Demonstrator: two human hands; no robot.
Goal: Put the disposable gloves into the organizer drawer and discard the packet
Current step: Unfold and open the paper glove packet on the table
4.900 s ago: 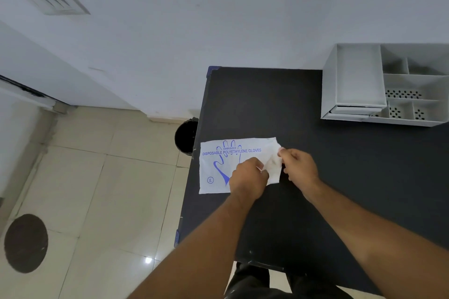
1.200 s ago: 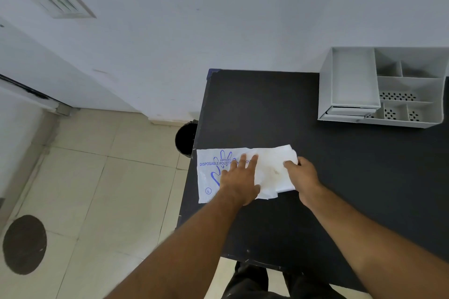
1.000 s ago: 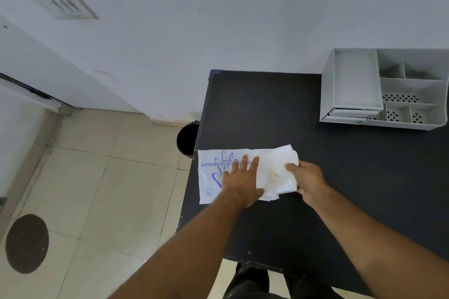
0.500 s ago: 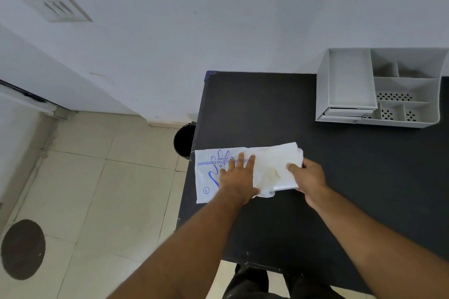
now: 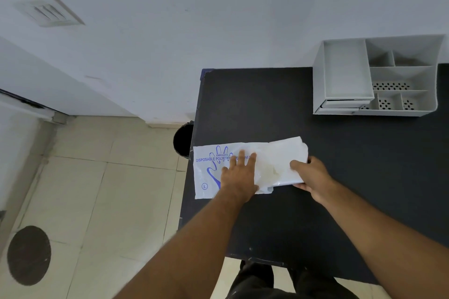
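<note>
A white packet [image 5: 209,167] printed with a blue hand and "DISPOSABLE POLYETHYLENE GLOVES" lies at the left edge of the black table [image 5: 315,201]. My left hand [image 5: 239,175] presses flat on the packet, fingers spread. A wad of clear disposable gloves [image 5: 279,160] sticks out of the packet's right end, and my right hand [image 5: 309,175] grips its right edge. The grey organizer [image 5: 345,80] stands at the table's far right, its drawer [image 5: 340,104] at the lower left front looking slightly out.
A black waste bin [image 5: 182,139] stands on the tiled floor just left of the table, beside the white wall. A dark round drain cover [image 5: 29,255] is on the floor at lower left. My legs show below the table's near edge.
Over the last seconds the gloves came farther out of the packet to the right, drawn by my right hand, while my left hand went flat on the packet and stayed there.
</note>
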